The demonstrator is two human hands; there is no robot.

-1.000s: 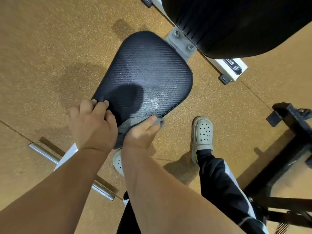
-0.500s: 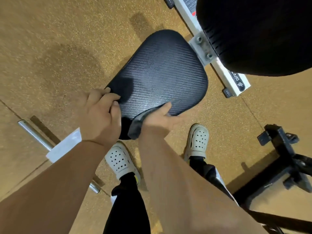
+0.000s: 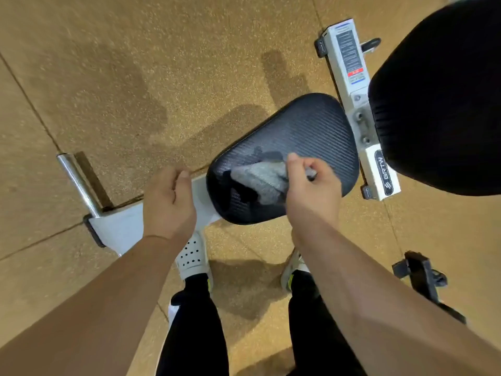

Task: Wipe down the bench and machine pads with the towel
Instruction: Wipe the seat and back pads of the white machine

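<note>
Two hands: both in view, forearms reaching out from the near edge over the person's legs and two white perforated shoes (image 3: 191, 256).
Left hand (image 3: 169, 202): loosely curled, grasping nothing that shows; it hangs over the white frame (image 3: 119, 226), just beside the near-left edge of the seat pad.
Right hand (image 3: 311, 191): fingers pinched round a bunch of the towel, thumb raised, holding it down on the seat pad.
Towel (image 3: 260, 180): grey, crumpled, lying on the near half of the seat pad and touching it; partly covered by the right hand.
Seat pad (image 3: 311, 131): dark, ribbed, rounded; the towel sits on its near part. No wet streak or dirt shows, so which part is already wiped cannot be told.
Back pad (image 3: 439, 104): large, dark, beyond and to the right of the seat pad; no towel on it, no hand near it.
Frame rail (image 3: 349, 63): white, with printed labels, running between the two pads.
Steel bar (image 3: 78, 183): on the left, sticking out from the white frame.
Floor (image 3: 135, 77): tan, speckled.
Progress, as judged: seat pad is in hand, its far half likely still to do.
Remaining, as judged: the back pad and any other pads out of view.
</note>
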